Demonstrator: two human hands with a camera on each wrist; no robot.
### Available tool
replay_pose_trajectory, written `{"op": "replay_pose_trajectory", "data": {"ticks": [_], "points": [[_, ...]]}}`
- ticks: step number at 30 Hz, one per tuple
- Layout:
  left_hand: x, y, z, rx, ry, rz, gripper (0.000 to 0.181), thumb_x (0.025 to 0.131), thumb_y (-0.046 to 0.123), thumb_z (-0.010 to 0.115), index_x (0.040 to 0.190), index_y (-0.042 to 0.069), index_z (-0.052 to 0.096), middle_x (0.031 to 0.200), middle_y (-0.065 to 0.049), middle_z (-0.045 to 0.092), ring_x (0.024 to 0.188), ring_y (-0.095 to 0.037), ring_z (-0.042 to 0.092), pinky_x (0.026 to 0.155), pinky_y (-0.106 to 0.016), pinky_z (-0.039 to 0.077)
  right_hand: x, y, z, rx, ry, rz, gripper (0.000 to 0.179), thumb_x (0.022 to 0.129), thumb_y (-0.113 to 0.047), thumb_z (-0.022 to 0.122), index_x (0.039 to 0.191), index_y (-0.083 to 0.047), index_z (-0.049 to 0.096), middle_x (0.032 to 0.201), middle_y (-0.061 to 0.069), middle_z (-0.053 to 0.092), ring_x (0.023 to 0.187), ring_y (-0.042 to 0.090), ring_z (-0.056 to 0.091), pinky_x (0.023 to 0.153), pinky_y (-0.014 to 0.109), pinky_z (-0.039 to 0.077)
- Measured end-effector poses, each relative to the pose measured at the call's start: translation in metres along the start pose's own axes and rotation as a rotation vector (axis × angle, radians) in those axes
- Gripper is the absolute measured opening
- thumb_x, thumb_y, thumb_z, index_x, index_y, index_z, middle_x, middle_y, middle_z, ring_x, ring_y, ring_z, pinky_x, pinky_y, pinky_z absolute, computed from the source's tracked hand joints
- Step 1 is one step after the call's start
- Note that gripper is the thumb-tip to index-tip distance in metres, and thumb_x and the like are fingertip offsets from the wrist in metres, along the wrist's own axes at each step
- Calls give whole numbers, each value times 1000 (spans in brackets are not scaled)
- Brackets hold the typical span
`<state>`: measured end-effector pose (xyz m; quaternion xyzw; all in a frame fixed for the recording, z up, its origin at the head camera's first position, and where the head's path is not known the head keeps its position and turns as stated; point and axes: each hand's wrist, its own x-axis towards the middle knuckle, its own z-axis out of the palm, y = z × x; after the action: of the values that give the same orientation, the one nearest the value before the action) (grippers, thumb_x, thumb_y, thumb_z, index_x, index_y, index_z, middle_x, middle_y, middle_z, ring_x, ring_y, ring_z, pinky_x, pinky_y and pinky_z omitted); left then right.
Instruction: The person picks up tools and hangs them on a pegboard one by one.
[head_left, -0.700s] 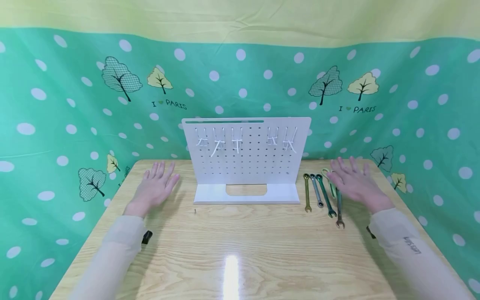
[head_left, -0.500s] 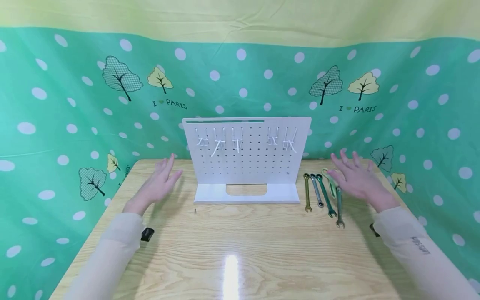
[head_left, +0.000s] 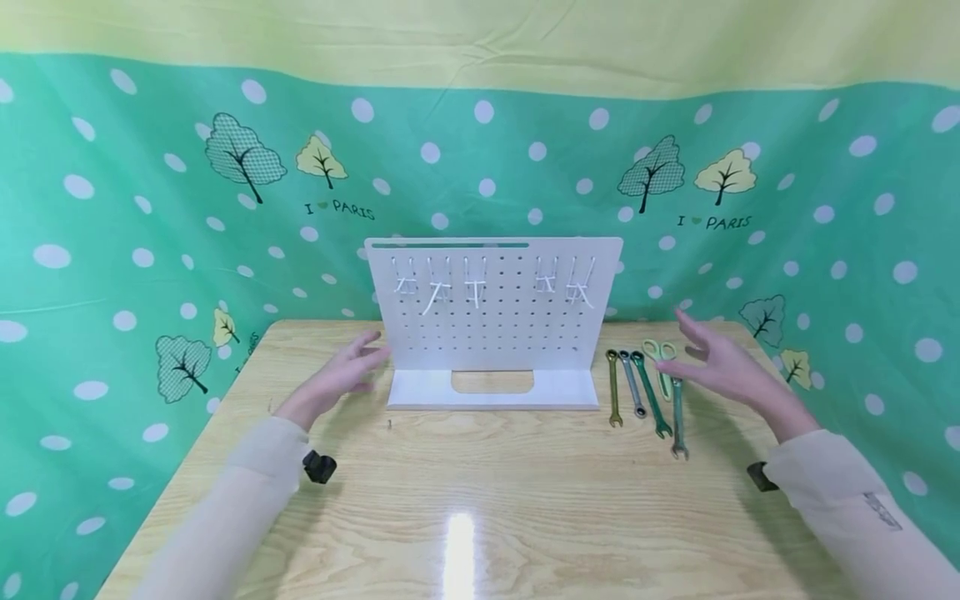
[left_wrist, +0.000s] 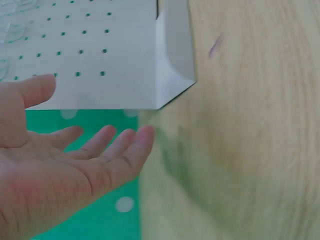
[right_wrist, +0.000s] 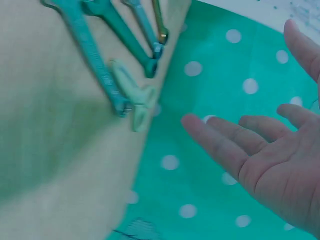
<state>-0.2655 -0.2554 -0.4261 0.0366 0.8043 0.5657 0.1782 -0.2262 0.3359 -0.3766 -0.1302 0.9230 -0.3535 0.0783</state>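
My left hand [head_left: 337, 381] is held in the air by the left edge of a white pegboard stand [head_left: 420, 387], fingers extended and nothing in them. In the left wrist view its palm [left_wrist: 60, 175] shows bare beside the board's corner. Over the right side of the table, my right hand [head_left: 722, 362] hovers with fingers spread, also holding nothing. Close to it lie pale green scissors [head_left: 666, 379] and several wrenches: a gold one [head_left: 614, 387], a silver-blue one [head_left: 633, 383], a green one [head_left: 651, 393] and a teal one [head_left: 678, 417]. Neither hand appears to touch anything.
White wire hooks [head_left: 475, 283] are fixed in the upper part of the board. A tiny object [head_left: 389, 424] lies on the wooden table [head_left: 525, 500] before the stand's left corner. A green dotted curtain [head_left: 480, 167] hangs behind and along both sides.
Both hands have turned from palm-down to more sideways. My left hand has shifted right towards the board; the right hand has moved slightly right, uncovering more of the scissors.
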Motion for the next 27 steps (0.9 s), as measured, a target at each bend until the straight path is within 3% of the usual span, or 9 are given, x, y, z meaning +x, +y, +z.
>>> {"op": "replay_pose_trajectory", "data": {"ticks": [3,7,14,18,22,24,27], "points": [[3,-8,2,-83,-35,-59,76,108,39,48,163,11,4,163,-25,19,147,-46,24,111,-59,38,-1,19,4,144,-29,52,100,99,-39,67,163,-18,-6,163,31,10,138,57,31,96,62,50],[8,-14,2,-167,-50,-91,72,108,37,48,162,7,11,162,-26,21,145,-45,28,110,-57,41,-2,41,11,268,-58,146,99,99,-37,68,163,-10,-2,160,36,13,134,55,40,89,54,57],[18,-18,1,-229,-48,-113,73,108,42,47,160,1,15,159,-27,26,143,-44,32,108,-51,44,0,61,22,250,-110,272,99,97,-34,71,160,2,3,156,42,10,103,41,67,86,49,59],[23,-20,2,-258,-25,-126,74,107,47,46,160,2,18,156,-26,30,139,-41,36,107,-47,46,3,68,30,308,-126,299,103,95,-28,75,158,8,2,150,41,21,91,29,65,77,42,61],[26,-23,6,-287,-22,-133,75,106,54,43,158,4,25,153,-25,34,133,-37,40,105,-44,47,5,73,38,315,-122,315,103,93,-22,77,155,14,3,122,27,41,81,18,59,65,33,60],[27,-24,8,-303,-22,-143,76,104,58,43,157,6,29,152,-24,37,133,-36,41,105,-44,47,5,76,40,289,-112,323,102,93,-20,78,154,15,4,108,16,40,73,17,56,60,32,58],[27,-24,6,-309,-24,-146,81,102,64,42,157,6,29,152,-24,37,135,-37,40,105,-46,47,8,78,44,240,-89,325,102,91,-18,79,154,16,7,101,12,39,69,17,57,58,31,58]]}}
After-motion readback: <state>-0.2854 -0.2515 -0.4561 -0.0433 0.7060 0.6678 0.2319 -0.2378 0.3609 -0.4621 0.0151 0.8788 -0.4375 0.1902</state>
